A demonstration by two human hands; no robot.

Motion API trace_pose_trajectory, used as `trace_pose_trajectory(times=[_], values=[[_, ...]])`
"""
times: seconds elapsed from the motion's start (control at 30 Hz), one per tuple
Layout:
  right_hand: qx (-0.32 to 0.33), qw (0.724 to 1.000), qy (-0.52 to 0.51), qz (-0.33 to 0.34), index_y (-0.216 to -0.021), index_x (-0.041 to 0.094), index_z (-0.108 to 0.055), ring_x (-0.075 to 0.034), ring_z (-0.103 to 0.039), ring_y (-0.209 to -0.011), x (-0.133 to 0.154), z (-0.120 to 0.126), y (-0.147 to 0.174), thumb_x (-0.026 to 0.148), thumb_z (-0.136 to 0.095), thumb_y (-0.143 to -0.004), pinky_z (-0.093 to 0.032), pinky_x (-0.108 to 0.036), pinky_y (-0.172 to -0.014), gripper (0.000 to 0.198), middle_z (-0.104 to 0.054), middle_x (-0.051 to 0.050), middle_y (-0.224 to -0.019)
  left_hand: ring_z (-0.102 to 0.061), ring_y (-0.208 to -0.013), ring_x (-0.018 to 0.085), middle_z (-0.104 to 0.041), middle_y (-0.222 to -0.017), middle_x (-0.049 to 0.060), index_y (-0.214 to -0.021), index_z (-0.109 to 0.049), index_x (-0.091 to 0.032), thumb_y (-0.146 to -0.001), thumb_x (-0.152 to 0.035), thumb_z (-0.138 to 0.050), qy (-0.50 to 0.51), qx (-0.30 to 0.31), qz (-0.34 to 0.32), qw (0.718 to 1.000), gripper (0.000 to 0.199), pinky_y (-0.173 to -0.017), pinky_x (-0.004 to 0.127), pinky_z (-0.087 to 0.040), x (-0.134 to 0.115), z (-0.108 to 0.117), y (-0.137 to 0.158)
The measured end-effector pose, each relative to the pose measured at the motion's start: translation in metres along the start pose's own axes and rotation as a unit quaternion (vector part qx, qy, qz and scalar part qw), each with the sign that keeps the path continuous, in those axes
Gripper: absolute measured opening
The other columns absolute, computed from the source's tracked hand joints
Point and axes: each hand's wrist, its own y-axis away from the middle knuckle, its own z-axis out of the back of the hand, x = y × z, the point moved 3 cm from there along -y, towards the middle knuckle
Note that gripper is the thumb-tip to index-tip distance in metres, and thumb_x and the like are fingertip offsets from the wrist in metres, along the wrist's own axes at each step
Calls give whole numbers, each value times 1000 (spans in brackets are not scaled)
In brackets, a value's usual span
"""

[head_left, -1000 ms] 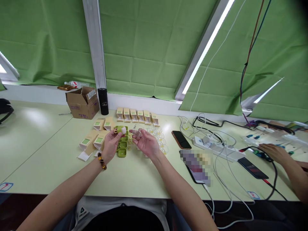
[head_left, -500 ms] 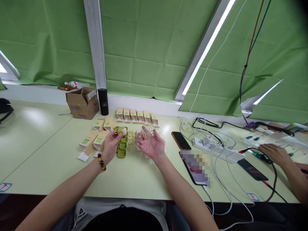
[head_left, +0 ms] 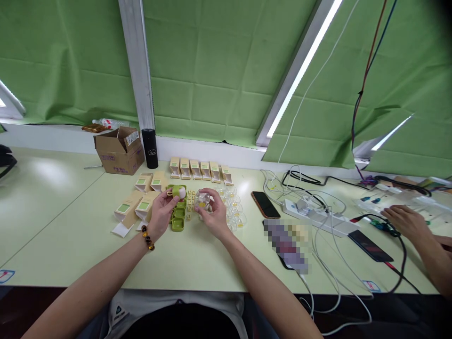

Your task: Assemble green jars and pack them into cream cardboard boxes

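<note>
Green with a white end, the piece (head_left: 177, 191) is pinched in the fingers of the left hand (head_left: 162, 213), long axis roughly sideways, white end toward the right hand (head_left: 216, 215), whose fingers grip a clear case (head_left: 202, 199) to the piece's right, apart from it.

"Counts, quick?"

"Viewing remotely, I get ten paper boxes (head_left: 195, 168): six in back, four left. One carton (head_left: 122, 155), one black tumbler (head_left: 150, 150), one clear bottle (head_left: 110, 123), one bracelet (head_left: 147, 238)."

"Electronics?"

"Two phones (head_left: 265, 205), one part-pixelated device (head_left: 286, 245)."

"Small stuff?"

"I see one green-and-white piece (head_left: 178, 191) held, one clear container (head_left: 202, 199) held. Clear cups (head_left: 237, 210), green trays (head_left: 178, 224), yellow bits (head_left: 189, 217): crowded or partly covered, can't total."
</note>
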Motion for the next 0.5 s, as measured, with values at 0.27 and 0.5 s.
trace_pose_trajectory(times=[0.27,0.5], values=[[21,999,36,-3,-137,34,-58,-26,-58,-125,-2,-7,9,20,-73,-84,-56,-41,-98,56,-56,-8,-137,-74,-102,24,-77,-107,8,-115,-74,-20,-76,-36,-91,-9,31,6,999,45,-93,38,-57,1,-2,3],[1,999,-21,-37,-126,29,-57,-25,-60,-122,-8,-12,11,24,-78,-83,-56,-41,-101,49,-62,-8,-132,-73,-103,24,-77,-110,10,-121,-71,-19,-75,-36,-92,-38,33,11,999,53,-93,39,-58,6,0,5]])
